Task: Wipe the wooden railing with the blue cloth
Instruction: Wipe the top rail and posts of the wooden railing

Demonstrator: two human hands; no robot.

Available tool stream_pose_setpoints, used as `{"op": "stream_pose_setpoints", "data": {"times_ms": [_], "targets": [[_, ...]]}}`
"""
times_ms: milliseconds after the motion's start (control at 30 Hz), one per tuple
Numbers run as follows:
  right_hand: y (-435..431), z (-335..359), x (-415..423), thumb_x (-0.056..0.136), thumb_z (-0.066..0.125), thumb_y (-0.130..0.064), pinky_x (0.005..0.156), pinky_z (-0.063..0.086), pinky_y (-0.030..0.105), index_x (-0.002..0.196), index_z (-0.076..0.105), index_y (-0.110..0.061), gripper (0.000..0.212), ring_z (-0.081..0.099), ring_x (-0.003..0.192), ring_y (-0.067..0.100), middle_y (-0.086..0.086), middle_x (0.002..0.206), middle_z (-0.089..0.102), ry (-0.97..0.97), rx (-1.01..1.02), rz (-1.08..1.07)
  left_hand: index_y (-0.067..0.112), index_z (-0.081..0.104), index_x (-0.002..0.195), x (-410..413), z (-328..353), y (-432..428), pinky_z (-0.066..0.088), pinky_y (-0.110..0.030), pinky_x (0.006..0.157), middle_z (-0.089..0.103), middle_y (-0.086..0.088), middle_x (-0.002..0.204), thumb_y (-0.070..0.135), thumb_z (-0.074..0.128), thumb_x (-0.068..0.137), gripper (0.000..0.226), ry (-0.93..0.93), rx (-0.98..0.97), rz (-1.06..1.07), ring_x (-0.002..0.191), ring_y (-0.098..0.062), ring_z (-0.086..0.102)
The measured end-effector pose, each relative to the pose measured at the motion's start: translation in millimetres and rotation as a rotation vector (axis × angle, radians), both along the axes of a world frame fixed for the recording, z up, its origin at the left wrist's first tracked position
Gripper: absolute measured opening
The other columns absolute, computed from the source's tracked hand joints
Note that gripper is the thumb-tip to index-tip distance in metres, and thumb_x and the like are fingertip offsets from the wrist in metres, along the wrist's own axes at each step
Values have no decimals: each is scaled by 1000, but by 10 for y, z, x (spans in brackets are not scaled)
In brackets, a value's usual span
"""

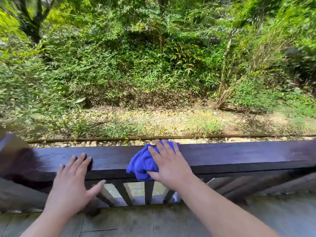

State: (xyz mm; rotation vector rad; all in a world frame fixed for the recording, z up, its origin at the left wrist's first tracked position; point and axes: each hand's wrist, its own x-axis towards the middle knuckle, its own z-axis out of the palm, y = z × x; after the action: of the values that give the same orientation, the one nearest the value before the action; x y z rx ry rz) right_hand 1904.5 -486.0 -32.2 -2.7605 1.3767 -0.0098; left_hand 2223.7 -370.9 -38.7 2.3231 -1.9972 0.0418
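Observation:
A dark wooden railing (239,156) runs across the lower half of the view, its flat top rail facing up. A crumpled blue cloth (142,163) lies on the top rail near the middle and hangs over its near edge. My right hand (169,164) presses flat on the cloth, fingers spread, thumb tucked under the cloth's lower edge. My left hand (73,182) rests to the left with spread fingers, fingertips on the rail's near edge, holding nothing.
Dark balusters (148,192) stand below the rail. A grey plank deck (133,221) lies under my arms. A thick post (13,159) ends the rail at the left. Beyond the railing are a dirt strip and dense green bushes (136,65).

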Motion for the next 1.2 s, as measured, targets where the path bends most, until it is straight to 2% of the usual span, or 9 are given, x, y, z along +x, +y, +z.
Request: {"op": "stream_pose_setpoints", "data": {"times_ms": [67, 200, 333, 533, 733, 900, 1200], "targets": [[-30, -20, -50, 92, 35, -72, 125, -4, 60, 164, 12, -25, 89, 0, 159, 32, 11, 173, 7, -15, 7, 19, 19, 46, 142, -259, 37, -17, 25, -54, 112, 39, -6, 153, 82, 46, 71, 95, 0, 6, 9, 142, -31, 30], [-46, -47, -44, 93, 36, -71, 124, -5, 63, 164, 12, -23, 89, 0, 158, 34, 14, 173, 7, -45, 8, 46, 20, 41, 147, -934, 79, -97, 24, -54, 115, 33, -3, 157, 77, 49, 73, 93, 22, 31, -122, 145, -28, 25], [-41, -16, -52, 96, 42, -69, 123, -9, 63, 164, 9, -22, 89, 0, 158, 35, 15, 173, 4, -41, 2, 51, 19, 35, 150, -1408, 138, -233, 22, -51, 117, 27, -1, 159, 76, 45, 73, 96, 30, 63, -112, 147, -26, 21], [-55, 19, -60, 97, 46, -66, 124, -3, 63, 164, 11, -20, 88, -1, 158, 35, 15, 173, 2, -18, 12, 56, 18, 39, 147, -1526, 145, -330, 26, -47, 117, 31, -1, 158, 75, 49, 70, 97, 48, 54, -107, 145, -24, 26], [-86, -27, -223, 94, 49, -67, 125, 0, 62, 164, 12, -22, 91, 1, 158, 34, 13, 173, 4, 7, -9, 31, 16, 48, 138, -1615, 69, -467, 31, -55, 111, 46, -5, 149, 76, 52, 67, 93, 52, 31, -153, 140, -29, 35], [-107, -16, -415, 93, 47, -70, 125, 0, 61, 164, 12, -23, 92, 1, 159, 32, 11, 174, 5, -1, -2, -4, 16, 49, 139, -1766, 73, -507, 29, -54, 113, 44, -3, 150, 75, 52, 70, 91, 57, 7, -185, 141, -28, 34], [-231, -1, -1006, 94, 39, -74, 125, -1, 61, 164, 8, -25, 91, -3, 159, 30, 9, 174, 3, 2, 30, -6, 21, 39, 147, -2303, 169, -606, 21, -47, 118, 32, 2, 157, 78, 47, 73, 94, 62, 25, -229, 146, -22, 23]]}}
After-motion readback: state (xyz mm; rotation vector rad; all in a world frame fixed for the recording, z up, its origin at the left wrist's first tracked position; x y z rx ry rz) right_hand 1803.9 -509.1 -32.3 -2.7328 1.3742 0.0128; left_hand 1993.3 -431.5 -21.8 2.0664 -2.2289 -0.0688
